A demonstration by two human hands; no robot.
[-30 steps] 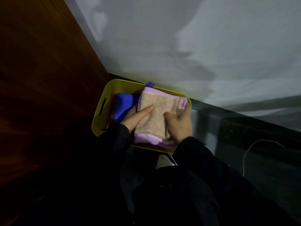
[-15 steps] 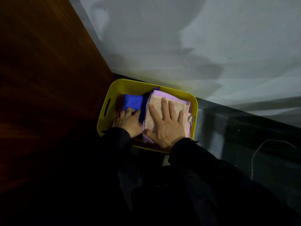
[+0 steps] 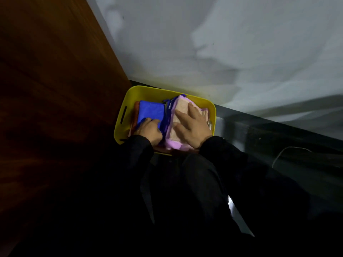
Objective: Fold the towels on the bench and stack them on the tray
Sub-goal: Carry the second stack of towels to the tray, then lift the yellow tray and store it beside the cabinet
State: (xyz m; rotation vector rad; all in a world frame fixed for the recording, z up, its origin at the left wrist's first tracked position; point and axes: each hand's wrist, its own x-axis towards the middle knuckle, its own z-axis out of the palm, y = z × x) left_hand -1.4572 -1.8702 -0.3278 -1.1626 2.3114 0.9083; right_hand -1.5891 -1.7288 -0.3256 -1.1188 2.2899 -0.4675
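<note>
A yellow tray (image 3: 148, 91) sits low in the corner between a wooden panel and a pale wall. In its left half lies a folded blue towel (image 3: 151, 111) on a brownish one. In its right half lies a folded beige towel with a lilac border (image 3: 181, 108). My left hand (image 3: 149, 129) rests on the near edge of the blue towel, fingers bent over it. My right hand (image 3: 193, 127) presses flat on the beige towel, fingers spread and straight.
A dark wooden panel (image 3: 55, 80) stands close on the left of the tray. A pale wall (image 3: 222, 43) rises behind it. A dark ledge (image 3: 278, 141) with a white cable (image 3: 285, 151) runs to the right. My dark-clothed legs fill the foreground.
The beige towel has gone down into the tray's right half. My right hand went from gripping its edge to pressing flat on it. My left hand moved onto the blue towel.
</note>
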